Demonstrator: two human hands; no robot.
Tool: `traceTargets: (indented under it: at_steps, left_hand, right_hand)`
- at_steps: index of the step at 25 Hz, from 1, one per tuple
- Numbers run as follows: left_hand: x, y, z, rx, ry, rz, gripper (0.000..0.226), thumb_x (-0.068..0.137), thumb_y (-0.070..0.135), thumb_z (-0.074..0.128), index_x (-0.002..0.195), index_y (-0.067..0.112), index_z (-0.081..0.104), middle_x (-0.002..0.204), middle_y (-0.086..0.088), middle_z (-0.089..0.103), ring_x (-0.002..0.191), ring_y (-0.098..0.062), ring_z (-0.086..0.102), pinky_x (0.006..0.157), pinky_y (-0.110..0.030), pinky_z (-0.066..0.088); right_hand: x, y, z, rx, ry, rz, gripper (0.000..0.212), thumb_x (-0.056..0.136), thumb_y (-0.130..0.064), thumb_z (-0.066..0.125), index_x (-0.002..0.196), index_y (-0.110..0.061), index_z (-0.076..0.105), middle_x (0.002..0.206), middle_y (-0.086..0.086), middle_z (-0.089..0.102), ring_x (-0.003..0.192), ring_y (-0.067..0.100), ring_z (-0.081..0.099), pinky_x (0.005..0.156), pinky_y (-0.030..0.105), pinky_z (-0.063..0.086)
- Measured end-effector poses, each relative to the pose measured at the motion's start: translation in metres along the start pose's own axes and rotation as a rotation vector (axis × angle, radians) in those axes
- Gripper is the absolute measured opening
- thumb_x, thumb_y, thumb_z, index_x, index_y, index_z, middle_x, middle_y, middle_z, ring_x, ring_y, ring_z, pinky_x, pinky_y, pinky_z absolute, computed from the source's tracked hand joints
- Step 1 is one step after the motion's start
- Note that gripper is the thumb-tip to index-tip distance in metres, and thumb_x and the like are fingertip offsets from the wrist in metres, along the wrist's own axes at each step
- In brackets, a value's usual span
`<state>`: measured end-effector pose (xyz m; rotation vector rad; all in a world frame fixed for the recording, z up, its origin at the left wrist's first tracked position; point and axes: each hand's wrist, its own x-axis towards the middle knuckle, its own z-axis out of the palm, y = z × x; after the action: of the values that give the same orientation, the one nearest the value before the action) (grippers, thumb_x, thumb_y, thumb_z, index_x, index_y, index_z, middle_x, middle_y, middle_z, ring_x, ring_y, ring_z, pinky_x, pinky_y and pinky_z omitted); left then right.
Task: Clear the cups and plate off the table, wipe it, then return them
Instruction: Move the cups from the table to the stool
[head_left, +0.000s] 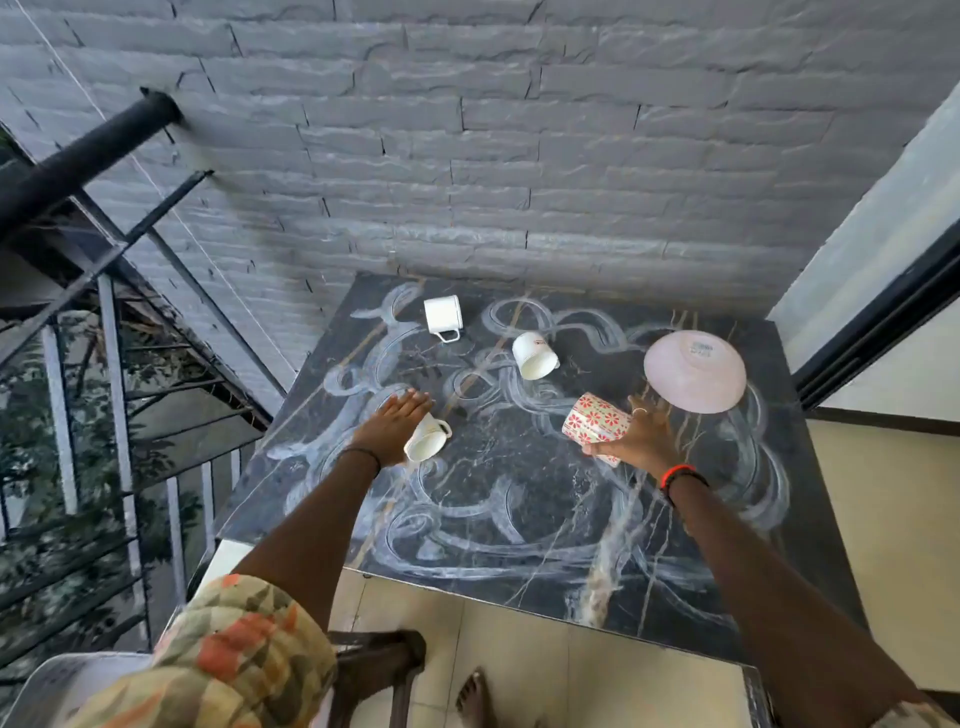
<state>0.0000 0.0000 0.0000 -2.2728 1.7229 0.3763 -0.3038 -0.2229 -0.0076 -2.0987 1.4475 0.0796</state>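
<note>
- Table (519, 499): dark marble-look top with pale veins, set against the grey brick wall (467, 130). You see whitish swirled smears across nearly all of its surface. It carries every item listed below.
- Plate (695, 371): pale pink, upside down, with a printed mark on its base. It lies at the table's far right, near the edge, just beyond your right hand.
- Floral cup (596, 425): white with a red flower-and-grid pattern, tilted on its side at right of centre. It is the only patterned cup.
- White cup, far left (442, 315): plain, with a handle pointing toward you. It stands near the wall, well apart from both hands.
- White cup, centre (535, 355): plain with a small red mark near the base, tipped over with its mouth toward you. It lies between the far cup and the floral cup, untouched.
- White cup, near left (427, 440): plain, on its side, handle up and to the right, mouth toward you.
- Left hand (395, 423): fingers stretched flat and together, palm down. It lies over the near-left white cup, touching it without closing round it. A dark band circles the wrist.
- Right hand (641, 436): fingers spread wide, a ring on one. Your palm and thumb press against the floral cup's side; the fingers are not wrapped round it. An orange and a dark band sit at the wrist.
</note>
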Motion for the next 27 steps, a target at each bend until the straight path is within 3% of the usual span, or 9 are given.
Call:
traceTargets:
  at_steps: [5,10,15,20,24,27]
  left_hand:
    - [0.017,-0.015,0.014,0.034,0.016,0.052,0.075,0.092,-0.004,0.047,0.155,0.013,0.01,0.164,-0.003,0.009,0.152,-0.022,0.001,0.121,-0.033,-0.003]
    - [0.029,-0.019,0.025,0.084,0.028,0.12,0.071,0.093,0.017,0.059,0.152,0.018,0.021,0.162,-0.003,0.015,0.151,-0.021,0.005,0.123,-0.035,0.0]
    - [0.031,-0.021,0.032,0.029,0.085,0.153,0.074,0.085,0.023,0.067,0.149,0.018,0.029,0.157,-0.002,0.028,0.149,-0.018,0.015,0.123,-0.035,0.004]
    - [0.021,-0.012,0.036,-0.339,0.249,0.002,0.076,0.075,0.025,0.078,0.141,0.013,0.043,0.142,-0.005,0.047,0.134,-0.025,0.042,0.114,-0.035,0.03]
    - [0.007,0.006,0.035,-0.669,0.403,-0.174,0.075,0.069,0.024,0.085,0.133,0.007,0.05,0.132,-0.009,0.054,0.118,-0.029,0.055,0.095,-0.041,0.047]
    - [-0.005,0.021,0.033,-0.923,0.511,-0.352,0.076,0.066,0.023,0.087,0.131,0.01,0.051,0.125,-0.009,0.055,0.108,-0.025,0.056,0.083,-0.034,0.046]
  right_hand:
    - [0.012,0.01,0.017,0.132,0.005,0.047,0.113,0.054,-0.038,0.092,0.144,-0.007,0.03,0.139,0.02,0.04,0.131,0.035,0.037,0.108,0.045,0.036]
    - [0.015,0.018,0.028,0.234,0.036,0.055,0.107,0.054,-0.025,0.092,0.142,-0.009,0.033,0.132,0.019,0.044,0.121,0.035,0.048,0.1,0.051,0.045]
    - [0.018,0.019,0.033,0.292,0.063,0.071,0.1,0.055,-0.016,0.091,0.138,-0.009,0.035,0.127,0.016,0.045,0.115,0.033,0.052,0.095,0.05,0.049]
    - [0.014,0.013,0.034,0.367,0.091,0.097,0.094,0.051,-0.02,0.092,0.13,-0.007,0.042,0.118,0.014,0.055,0.106,0.029,0.059,0.086,0.045,0.056]
    - [0.009,0.003,0.033,0.414,0.146,0.067,0.085,0.053,-0.018,0.091,0.124,-0.007,0.046,0.1,-0.005,0.057,0.098,0.023,0.061,0.067,0.025,0.053]
    - [0.004,-0.005,0.029,0.367,0.151,0.01,0.084,0.054,-0.024,0.091,0.123,-0.007,0.047,0.113,0.006,0.054,0.098,0.023,0.059,0.065,0.02,0.048]
